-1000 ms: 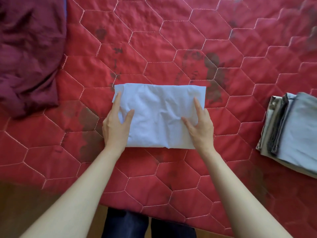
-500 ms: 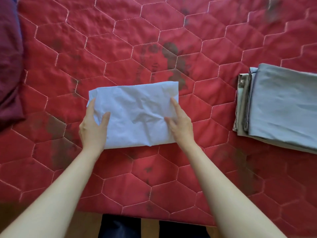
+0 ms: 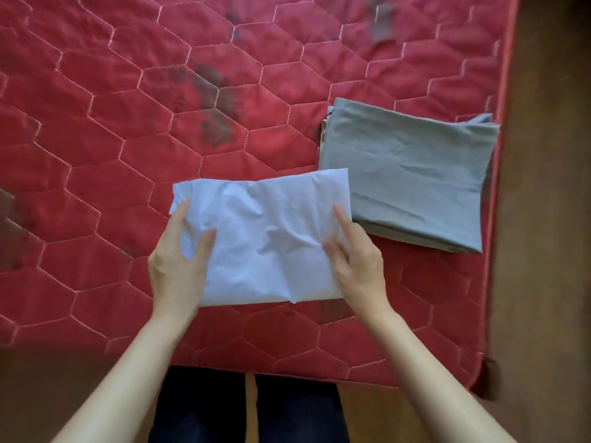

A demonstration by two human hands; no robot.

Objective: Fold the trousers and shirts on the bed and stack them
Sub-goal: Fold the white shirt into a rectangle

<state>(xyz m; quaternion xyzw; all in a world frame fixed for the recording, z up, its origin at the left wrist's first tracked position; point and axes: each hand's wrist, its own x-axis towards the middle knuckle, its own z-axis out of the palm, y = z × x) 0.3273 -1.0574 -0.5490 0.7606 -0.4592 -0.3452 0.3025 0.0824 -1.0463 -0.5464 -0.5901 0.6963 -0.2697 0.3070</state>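
Note:
A folded pale blue garment (image 3: 265, 238) is held between both my hands just above the red quilted bed (image 3: 128, 139). My left hand (image 3: 176, 270) grips its left end, thumb on top. My right hand (image 3: 358, 270) grips its right end, with forefinger and thumb lying on the cloth. The garment's far right corner overlaps the near left corner of a stack of folded grey clothes (image 3: 412, 167), which lies close to the bed's right edge.
The bed's right edge runs along a brown floor (image 3: 543, 187). Its near edge is just in front of my dark-trousered legs (image 3: 204, 407). Dark stains mark the quilt behind the garment.
Both hands have carried the pale blue garment rightward until it reaches the grey stack. The view has swung right, and the maroon cloth at the left is out of sight.

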